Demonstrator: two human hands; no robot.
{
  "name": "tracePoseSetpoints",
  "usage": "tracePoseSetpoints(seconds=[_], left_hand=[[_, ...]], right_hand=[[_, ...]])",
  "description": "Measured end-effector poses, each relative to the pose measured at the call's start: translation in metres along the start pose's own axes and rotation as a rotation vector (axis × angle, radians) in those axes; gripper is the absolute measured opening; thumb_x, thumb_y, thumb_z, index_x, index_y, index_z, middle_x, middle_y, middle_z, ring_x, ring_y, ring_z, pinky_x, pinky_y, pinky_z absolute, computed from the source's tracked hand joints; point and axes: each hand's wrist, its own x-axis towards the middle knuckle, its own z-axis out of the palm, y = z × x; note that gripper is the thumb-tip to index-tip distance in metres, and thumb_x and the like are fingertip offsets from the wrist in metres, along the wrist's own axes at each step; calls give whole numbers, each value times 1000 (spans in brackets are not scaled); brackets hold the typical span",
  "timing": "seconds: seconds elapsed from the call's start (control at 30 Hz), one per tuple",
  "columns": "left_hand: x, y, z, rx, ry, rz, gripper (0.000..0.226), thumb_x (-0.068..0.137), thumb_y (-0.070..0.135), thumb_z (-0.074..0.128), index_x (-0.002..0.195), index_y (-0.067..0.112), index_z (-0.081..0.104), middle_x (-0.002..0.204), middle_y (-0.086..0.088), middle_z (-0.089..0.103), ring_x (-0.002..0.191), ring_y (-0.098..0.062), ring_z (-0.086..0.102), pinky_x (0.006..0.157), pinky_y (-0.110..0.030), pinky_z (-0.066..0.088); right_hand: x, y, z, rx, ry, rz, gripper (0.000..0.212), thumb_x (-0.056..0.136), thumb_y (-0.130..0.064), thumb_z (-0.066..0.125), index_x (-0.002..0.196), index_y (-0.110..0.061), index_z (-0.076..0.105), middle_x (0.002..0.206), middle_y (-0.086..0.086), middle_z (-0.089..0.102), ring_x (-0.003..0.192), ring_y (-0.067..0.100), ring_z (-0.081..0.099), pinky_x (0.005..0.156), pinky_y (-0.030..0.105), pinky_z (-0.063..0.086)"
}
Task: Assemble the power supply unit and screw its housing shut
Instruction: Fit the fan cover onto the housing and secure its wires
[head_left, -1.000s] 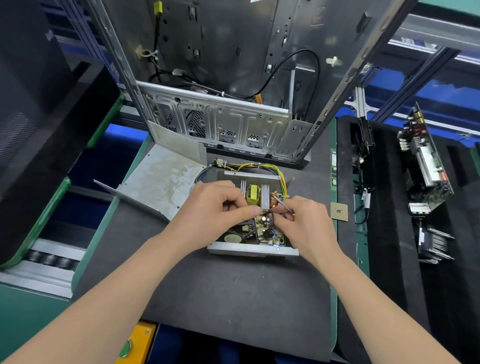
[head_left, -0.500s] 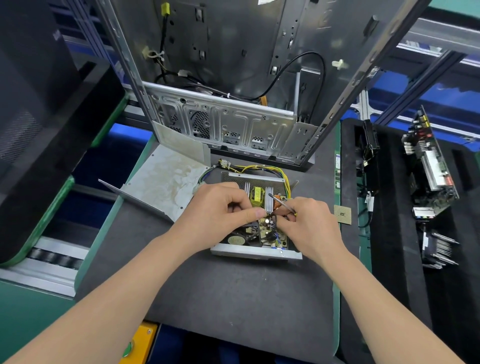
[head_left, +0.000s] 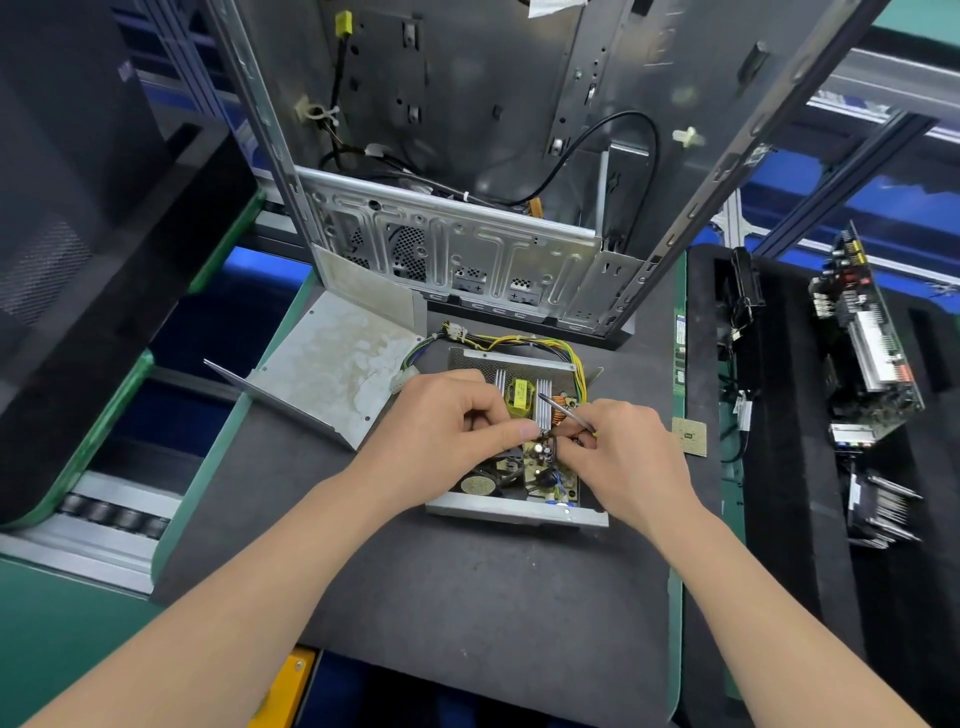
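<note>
Grip, right hand: my fingers are curled round a thin metal tool, whose shaft slants up toward eleven o'clock while its lower end is hidden between my two hands. Left hand: thumb and forefinger are drawn together just beside that hidden end. I cannot tell whether they pinch a small part or only steady the spot.

Both hands work over the middle of the circuit board, which lies in the open power supply unit at the centre of the dark mat.

Compared with a second ago, hands, tool and board sit almost exactly as they did; only my viewpoint has drifted a little. I judge that the same fine step inside the unit is still under way.

Yellow wire bundle: it loops round the housing's twelve o'clock edge. Loose metal cover: it rests at ten o'clock, off the unit, so closing and screwing remain to be done. Computer case: it stands open at twelve. A small square chip lies at three o'clock.
</note>
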Motion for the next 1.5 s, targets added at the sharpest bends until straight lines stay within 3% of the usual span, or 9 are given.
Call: tracePoseSetpoints(seconds=[0.13,0.23,0.33,0.4,0.53,0.77,0.9,1.3,1.5], left_hand=[[-1,4,-5,-25,-9,6,28,90,42,76,67,27,70,72,7,56,62,-7,47,60,-16,36],[1,10,-15,-54,0,-18,29,96,41,69,73,23,69,78,2,61,71,-13,56,69,-24,43],[6,19,-29,-95,9,-20,37,103,39,60,80,11,65,76,-6,59,71,-10,54,67,-22,41],[10,28,-38,-193,10,-54,42,105,37,55,84,1,61,72,-13,57,67,-8,52,61,-17,41],[15,44,-52,-512,3,-175,39,108,29,47,79,9,63,53,8,59,42,1,51,41,-9,39],[15,73,-70,-310,-124,16,38,102,41,58,78,13,65,72,-7,59,68,-12,56,66,-17,45],[9,93,-77,-193,-92,142,43,100,45,55,78,8,61,74,-24,41,65,-29,37,63,-30,31],[4,124,-86,-120,-14,279,36,98,39,60,73,14,63,71,-24,56,67,-43,50,59,-43,39],[3,127,-85,-125,-39,275,35,95,43,60,67,23,62,64,-9,56,58,-18,46,58,-24,36]], right_hand=[[-4,11,-5,139,77,-135,6,88,-25,72,88,-31,70,79,-13,52,76,12,54,65,34,46],[-3,18,-14,266,93,-177,20,89,-21,74,94,-37,65,91,-20,62,85,-1,57,71,20,44],[2,16,-27,528,-29,-95,24,94,-20,71,90,-40,59,89,-15,76,84,8,69,74,33,54],[3,11,-36,777,-47,-74,22,95,-15,70,90,-35,62,86,-2,79,73,13,72,65,26,53],[3,-1,-54,1158,-113,-31,14,89,-10,63,92,-23,68,93,21,77,45,11,46,42,18,29],[-3,-21,-83,1588,-248,-15,13,83,-22,79,92,-18,70,101,16,77,41,5,35,37,15,27],[-12,-26,-110,1567,-273,-120,24,79,-23,84,102,-25,79,107,16,78,37,3,40,37,13,26],[-35,-48,-140,1535,-372,-262,36,61,-45,95,92,-32,81,83,-4,79,40,-2,46,40,15,19],[-35,-48,-133,1546,-377,-254,40,60,-46,96,93,-31,81,89,-1,79,40,0,44,42,15,20]])
